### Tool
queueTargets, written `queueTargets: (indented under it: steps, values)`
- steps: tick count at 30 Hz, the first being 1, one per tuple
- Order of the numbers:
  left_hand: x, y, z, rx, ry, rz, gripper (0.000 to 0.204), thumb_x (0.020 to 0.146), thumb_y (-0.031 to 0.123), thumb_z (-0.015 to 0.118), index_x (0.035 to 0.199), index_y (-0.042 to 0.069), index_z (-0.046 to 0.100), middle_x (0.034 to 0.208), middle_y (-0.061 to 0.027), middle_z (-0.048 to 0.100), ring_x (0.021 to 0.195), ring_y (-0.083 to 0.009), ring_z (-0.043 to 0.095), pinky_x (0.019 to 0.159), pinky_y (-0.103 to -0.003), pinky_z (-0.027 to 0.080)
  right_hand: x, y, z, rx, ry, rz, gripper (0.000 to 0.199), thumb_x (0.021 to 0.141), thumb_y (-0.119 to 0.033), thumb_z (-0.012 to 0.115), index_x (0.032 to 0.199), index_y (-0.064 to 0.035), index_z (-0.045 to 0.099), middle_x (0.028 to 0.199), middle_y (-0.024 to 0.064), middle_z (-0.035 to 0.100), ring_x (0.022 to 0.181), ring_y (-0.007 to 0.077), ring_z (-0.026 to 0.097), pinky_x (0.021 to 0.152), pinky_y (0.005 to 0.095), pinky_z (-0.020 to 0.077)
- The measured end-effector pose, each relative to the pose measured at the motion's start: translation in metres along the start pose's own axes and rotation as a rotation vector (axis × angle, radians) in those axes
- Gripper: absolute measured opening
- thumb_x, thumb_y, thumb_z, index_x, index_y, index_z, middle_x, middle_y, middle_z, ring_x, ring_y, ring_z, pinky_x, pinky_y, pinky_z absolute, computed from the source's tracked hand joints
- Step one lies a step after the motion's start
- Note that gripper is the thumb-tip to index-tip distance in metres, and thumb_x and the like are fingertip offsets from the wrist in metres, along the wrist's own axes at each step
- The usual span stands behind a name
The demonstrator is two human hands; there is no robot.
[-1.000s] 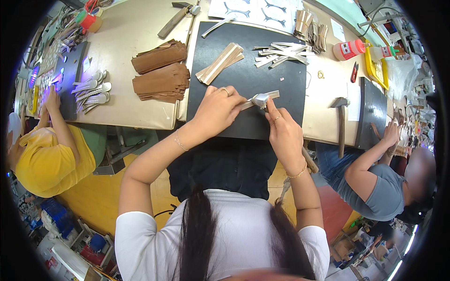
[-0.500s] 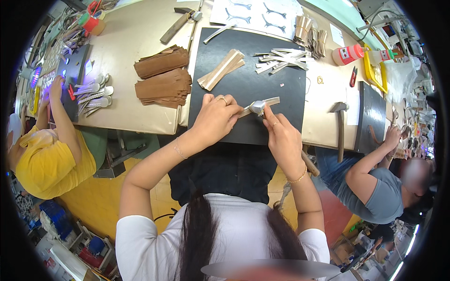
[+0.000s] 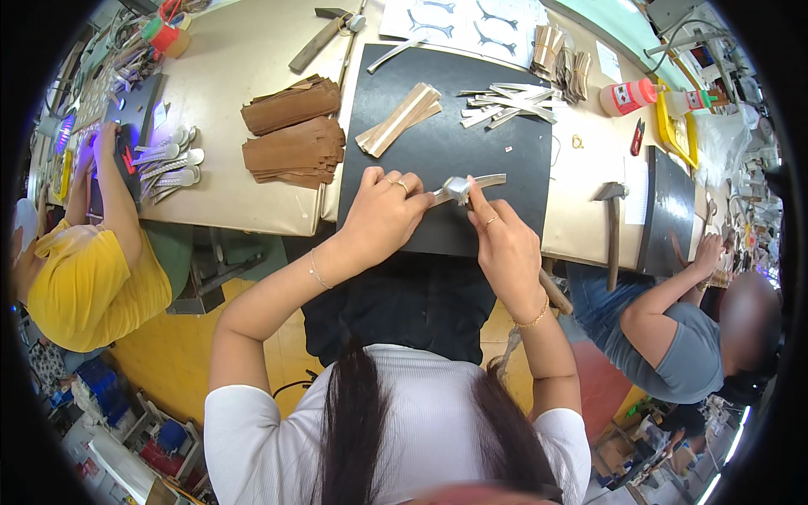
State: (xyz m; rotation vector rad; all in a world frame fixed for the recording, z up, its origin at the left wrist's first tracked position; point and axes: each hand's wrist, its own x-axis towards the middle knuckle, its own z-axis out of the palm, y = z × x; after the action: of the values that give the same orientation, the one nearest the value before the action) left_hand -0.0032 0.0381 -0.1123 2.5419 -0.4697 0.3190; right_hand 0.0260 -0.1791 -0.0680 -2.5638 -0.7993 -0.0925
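A narrow pale strip (image 3: 491,179), leather-like, lies on the black board (image 3: 391,80) in front of me. My left hand (image 3: 385,204) is closed, its fingertips pinching the strip's near-left end. A hammer is in my right hand (image 3: 511,244); its metal head (image 3: 457,189) rests on or just over the strip, close to my left fingertips. The wooden handle (image 3: 556,293) passes under my right palm and sticks out below the wrist. Farther up the board lie a bundle of brown-and-pale strips (image 3: 399,122) and a loose heap of pale strips (image 3: 507,106).
Two stacks of brown leather pieces (image 3: 293,153) lie to the left. Another hammer (image 3: 613,227) lies at the right, and one more (image 3: 324,40) at the back left. A red-and-white bottle (image 3: 627,97) stands beside a yellow tray (image 3: 676,126). Co-workers sit on both sides.
The hammer head has shifted slightly left along the strip, toward my left fingertips, with my right hand following. My left hand keeps its hold on the strip.
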Motion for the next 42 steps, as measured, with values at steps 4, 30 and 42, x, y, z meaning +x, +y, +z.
queueTargets:
  steps: [4, 30, 42]
  values:
    - [-0.003, 0.004, 0.003, 0.159, 0.035, 0.065, 0.016, 0.084, 0.011, 0.077, 0.1, 0.01, 0.076, 0.09, -0.0003, 0.062, 0.083, -0.0187, 0.06, 0.083, -0.037, 0.038, 0.001, -0.007, 0.008, 0.093, 0.072, 0.0, 0.049, 0.095, -0.013, 0.069, 0.144, -0.0183, 0.061, 0.081, 0.0059, 0.06, 0.067, 0.0249, 0.065, 0.06, 0.0384, 0.0525]
    - [-0.022, -0.001, -0.001, -0.059, 0.078, -0.045, 0.026, 0.079, 0.015, 0.082, 0.104, 0.011, 0.077, 0.094, 0.0002, 0.064, 0.087, -0.0188, 0.059, 0.084, -0.038, 0.037, -0.007, -0.009, 0.005, -0.02, -0.086, 0.014, 0.047, 0.096, -0.016, 0.069, 0.143, -0.0192, 0.062, 0.082, 0.0048, 0.061, 0.068, 0.024, 0.065, 0.06, 0.0379, 0.0533]
    - [-0.024, 0.002, 0.0, 0.166, 0.064, 0.089, 0.031, 0.08, 0.016, 0.081, 0.11, 0.01, 0.074, 0.099, -0.0002, 0.064, 0.089, -0.0177, 0.06, 0.085, -0.04, 0.038, 0.004, -0.017, 0.007, 0.159, 0.123, -0.016, 0.048, 0.096, -0.015, 0.068, 0.143, -0.0184, 0.061, 0.081, 0.0057, 0.059, 0.067, 0.0254, 0.065, 0.061, 0.0378, 0.0536]
